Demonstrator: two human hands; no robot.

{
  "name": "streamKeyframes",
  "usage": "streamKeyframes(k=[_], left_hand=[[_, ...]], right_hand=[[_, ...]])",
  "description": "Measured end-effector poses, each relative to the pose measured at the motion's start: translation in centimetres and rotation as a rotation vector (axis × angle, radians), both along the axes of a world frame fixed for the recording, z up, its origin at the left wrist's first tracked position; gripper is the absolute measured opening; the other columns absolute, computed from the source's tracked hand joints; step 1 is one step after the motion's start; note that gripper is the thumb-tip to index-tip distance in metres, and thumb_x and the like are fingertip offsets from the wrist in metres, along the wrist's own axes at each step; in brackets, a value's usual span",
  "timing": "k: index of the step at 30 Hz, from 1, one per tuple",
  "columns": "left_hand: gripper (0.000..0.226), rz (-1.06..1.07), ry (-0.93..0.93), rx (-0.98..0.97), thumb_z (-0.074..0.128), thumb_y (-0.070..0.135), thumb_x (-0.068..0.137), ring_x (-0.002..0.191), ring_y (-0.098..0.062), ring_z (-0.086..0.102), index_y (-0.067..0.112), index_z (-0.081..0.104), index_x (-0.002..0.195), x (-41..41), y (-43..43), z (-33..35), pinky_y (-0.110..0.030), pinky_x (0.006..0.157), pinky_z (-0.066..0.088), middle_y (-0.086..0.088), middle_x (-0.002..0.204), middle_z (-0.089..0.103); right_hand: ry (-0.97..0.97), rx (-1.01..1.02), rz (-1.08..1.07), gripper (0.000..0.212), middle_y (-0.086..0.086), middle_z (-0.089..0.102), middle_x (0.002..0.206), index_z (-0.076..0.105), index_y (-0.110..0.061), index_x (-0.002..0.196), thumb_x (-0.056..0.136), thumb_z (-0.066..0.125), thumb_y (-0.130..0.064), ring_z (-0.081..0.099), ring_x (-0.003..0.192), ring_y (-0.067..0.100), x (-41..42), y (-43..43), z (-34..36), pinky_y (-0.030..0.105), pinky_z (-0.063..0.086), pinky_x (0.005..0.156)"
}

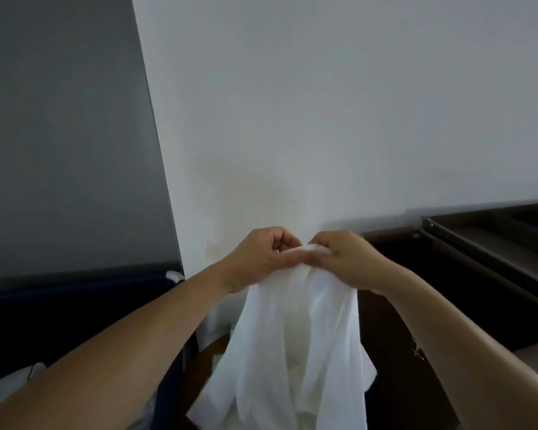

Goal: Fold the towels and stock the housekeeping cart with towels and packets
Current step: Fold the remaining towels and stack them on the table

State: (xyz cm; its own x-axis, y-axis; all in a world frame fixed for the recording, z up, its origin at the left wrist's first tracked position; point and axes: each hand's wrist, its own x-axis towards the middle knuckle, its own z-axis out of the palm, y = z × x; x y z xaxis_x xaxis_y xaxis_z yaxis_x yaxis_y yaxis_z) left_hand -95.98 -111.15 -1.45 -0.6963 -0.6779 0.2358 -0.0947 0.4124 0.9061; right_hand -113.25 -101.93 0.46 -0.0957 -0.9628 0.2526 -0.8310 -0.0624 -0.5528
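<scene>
**White towel held up by its top edge, both hands**

1. Left forearm: bare, enters from the lower left corner and runs up toward the centre of the view.

2. Right forearm: bare, enters from the lower right edge and angles up to the centre.

3. White towel (pixel 295 346): thin white cloth, hanging loose in long vertical folds from the two hands down past the bottom edge of the view. Its top edge is bunched between the hands; its lower part spreads wider and drapes in front of a dark brown curved surface (pixel 205 361) whose nature cannot be told.

4. Left hand (pixel 263 254): fingers curled into a loose fist, thumb pressed against the forefinger, pinching the towel's top edge on its left side.

5. Right hand (pixel 343 259): fingers bent and drawn together, fingertips pinching the same top edge. The two hands are touching or all but touching at the fingertips.

6. Dark navy fabric panel (pixel 59 311): at the left, behind the left forearm; a small scrap of white cloth (pixel 175 276) sits at its upper right corner.

7. Dark wooden unit with metal rail (pixel 466 243): at the right, behind the right forearm.

8. White wall (pixel 323 103): fills the background; a grey panel (pixel 59 135) stands at the far left.
</scene>
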Motion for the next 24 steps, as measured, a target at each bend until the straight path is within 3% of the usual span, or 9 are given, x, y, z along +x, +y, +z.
streamKeyframes(k=[3,6,10,12,14,16,18,20,24], left_hand=[[0.025,0.036,-0.049,0.064,0.077,0.031,0.083,0.071,-0.02,0.069,0.009,0.068,0.091,1.0,-0.2,-2.9,-0.032,0.065,0.059,-0.003,0.081,0.071],[0.041,0.099,0.005,0.126,0.076,0.041,0.08,0.081,-0.032,0.071,0.004,0.069,0.096,2.8,-0.9,-4.4,-0.045,0.076,0.06,-0.013,0.092,0.073],[0.044,0.134,0.064,0.144,0.074,0.056,0.078,0.069,-0.017,0.063,0.013,0.064,0.077,3.4,-1.3,-2.7,-0.03,0.065,0.054,0.0,0.076,0.066],[0.035,0.133,0.074,0.122,0.07,0.051,0.084,0.065,-0.012,0.059,0.02,0.062,0.071,2.5,-1.2,-1.0,-0.026,0.061,0.05,0.005,0.071,0.063],[0.024,0.085,0.019,0.042,0.068,0.043,0.089,0.07,-0.012,0.063,0.02,0.065,0.082,1.2,-0.6,0.4,-0.027,0.064,0.054,0.003,0.08,0.067],[0.02,0.02,-0.018,-0.043,0.066,0.034,0.092,0.081,-0.013,0.065,0.015,0.066,0.097,0.0,0.3,1.0,-0.033,0.077,0.056,-0.003,0.093,0.07],[0.018,-0.034,-0.046,-0.103,0.066,0.028,0.094,0.089,-0.015,0.065,0.012,0.066,0.102,-0.4,0.7,1.0,-0.033,0.086,0.053,-0.005,0.1,0.07],[0.02,-0.054,-0.084,-0.09,0.068,0.031,0.092,0.084,-0.019,0.063,0.014,0.066,0.103,0.1,0.5,0.4,-0.031,0.079,0.053,-0.005,0.096,0.068],[0.032,0.007,-0.167,0.022,0.069,0.038,0.09,0.076,-0.02,0.058,0.008,0.063,0.097,2.5,-0.5,-2.0,-0.037,0.069,0.048,-0.006,0.088,0.063]], right_hand=[[-0.135,-0.211,-0.124,0.018,-0.011,0.064,0.07,0.064,-0.029,0.072,0.087,0.073,-0.029,0.059,0.064,0.0,-1.9,0.3,2.2,0.012,0.04,0.055],[-0.235,-0.252,-0.193,0.016,-0.011,0.065,0.069,0.066,-0.031,0.072,0.087,0.073,-0.033,0.06,0.064,0.005,-4.2,0.6,3.7,0.021,0.042,0.054],[-0.166,-0.128,-0.226,0.016,-0.005,0.063,0.07,0.067,-0.019,0.078,0.088,0.072,-0.031,0.061,0.07,0.02,-5.3,0.8,2.3,0.024,0.042,0.057],[-0.068,-0.012,-0.186,0.018,-0.004,0.067,0.083,0.068,-0.02,0.095,0.086,0.075,-0.033,0.063,0.083,0.02,-4.3,0.7,0.9,0.023,0.046,0.065],[-0.087,0.095,-0.076,0.054,-0.004,0.066,0.108,0.057,-0.026,0.131,0.082,0.078,-0.038,0.064,0.098,0.016,-2.4,0.5,-0.3,0.027,0.05,0.084],[-0.136,0.12,0.002,0.067,-0.005,0.064,0.109,0.047,-0.032,0.141,0.082,0.078,-0.039,0.063,0.097,0.01,-0.5,0.0,-1.1,0.025,0.049,0.083],[-0.123,0.099,0.041,0.037,-0.003,0.067,0.094,0.063,-0.026,0.118,0.085,0.074,-0.037,0.062,0.084,0.007,0.3,-0.4,-1.6,0.015,0.044,0.068],[-0.025,0.057,0.024,0.011,-0.007,0.065,0.076,0.068,-0.027,0.086,0.088,0.071,-0.038,0.059,0.071,0.008,-0.1,-0.4,-1.5,0.01,0.038,0.055],[-0.072,-0.125,-0.068,0.02,-0.017,0.062,0.071,0.062,-0.036,0.071,0.088,0.072,-0.036,0.056,0.068,-0.004,-2.3,0.4,0.6,0.009,0.038,0.056]])
